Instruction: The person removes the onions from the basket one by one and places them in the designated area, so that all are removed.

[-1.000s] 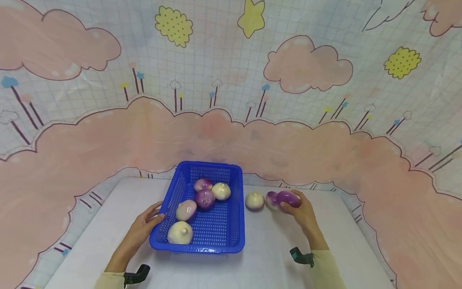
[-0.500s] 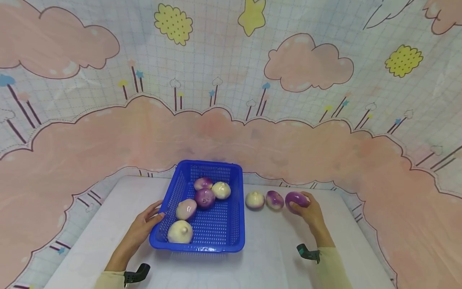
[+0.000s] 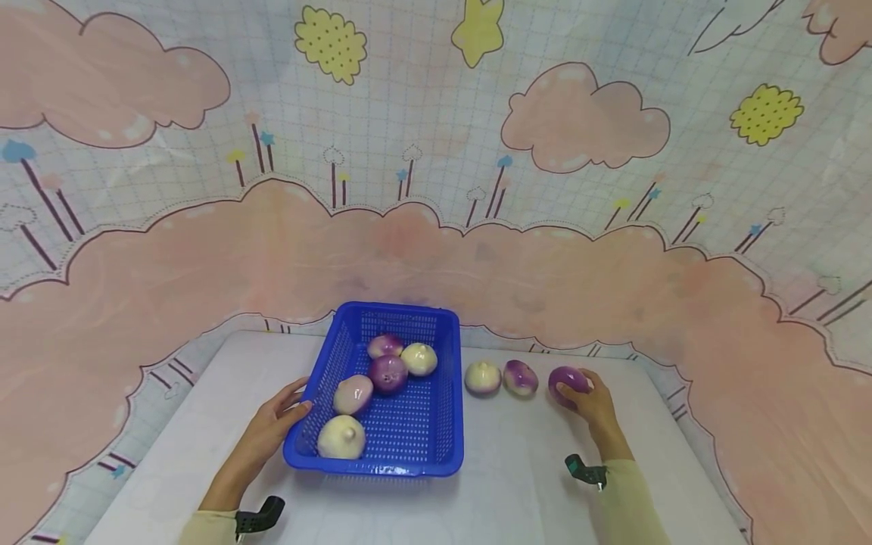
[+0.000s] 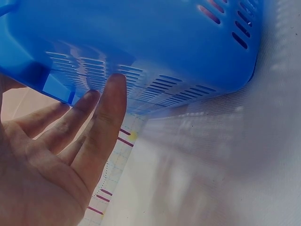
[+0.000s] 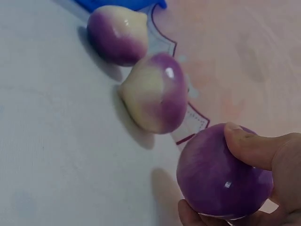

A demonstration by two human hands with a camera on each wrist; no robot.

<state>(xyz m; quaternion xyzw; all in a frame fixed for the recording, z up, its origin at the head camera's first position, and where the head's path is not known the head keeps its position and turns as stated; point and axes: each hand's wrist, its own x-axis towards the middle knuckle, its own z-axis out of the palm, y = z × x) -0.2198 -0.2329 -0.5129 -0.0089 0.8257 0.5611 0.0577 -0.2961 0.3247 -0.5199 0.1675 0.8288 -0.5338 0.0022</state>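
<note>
My right hand [image 3: 596, 409] holds a purple-topped turnip [image 3: 567, 384] between thumb and fingers at the right of the row; in the right wrist view this glossy purple turnip [image 5: 221, 174] appears over a shadow on the table. Left of it lie a purple-and-white turnip [image 3: 521, 378] and a mostly white turnip [image 3: 483, 378]. My left hand [image 3: 266, 428] touches the left side of a blue plastic basket [image 3: 446, 454]. Nearly straight fingers [image 4: 106, 127] lie against its slotted outer wall in the left wrist view, where the thumb is hidden. Several turnips [image 3: 388, 375] lie inside the basket.
The white table [image 3: 518, 484] carries the basket left of the row of turnips. Behind it hangs a patterned backdrop [image 3: 436, 257] with clouds and stars. Each forearm wears a black wrist mount [image 3: 586, 471].
My right hand has moved right with its turnip, away from the purple-and-white one it overlapped earlier, and has come lower. The left hand and basket stay in place.
</note>
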